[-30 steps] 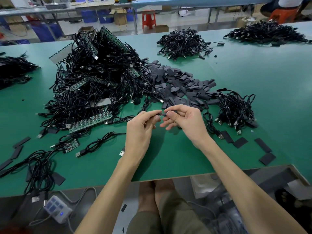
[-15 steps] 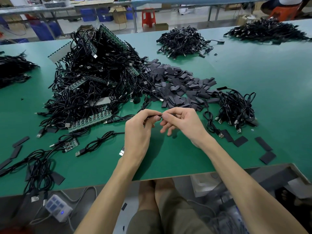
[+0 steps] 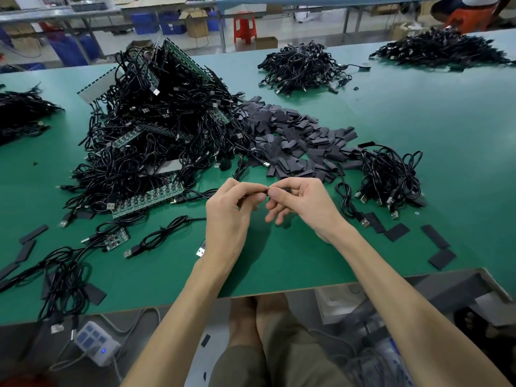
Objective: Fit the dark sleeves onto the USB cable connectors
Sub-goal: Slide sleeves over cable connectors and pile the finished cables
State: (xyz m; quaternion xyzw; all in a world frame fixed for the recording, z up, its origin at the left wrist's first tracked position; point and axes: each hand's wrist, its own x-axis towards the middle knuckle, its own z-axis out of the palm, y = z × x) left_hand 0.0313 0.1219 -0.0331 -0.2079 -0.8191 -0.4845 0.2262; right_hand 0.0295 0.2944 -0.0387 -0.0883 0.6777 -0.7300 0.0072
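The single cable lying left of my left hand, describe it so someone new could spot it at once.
Find the big tangled heap of black cables on the green table. Below it, between a small green circuit board and the left hand, lies one loosely bundled black cable. Unlike those in the heap, it lies alone, its silver USB plug pointing left.

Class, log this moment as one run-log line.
left hand: pinches cable; right hand: pinches cable end; sleeve seating: cannot tell
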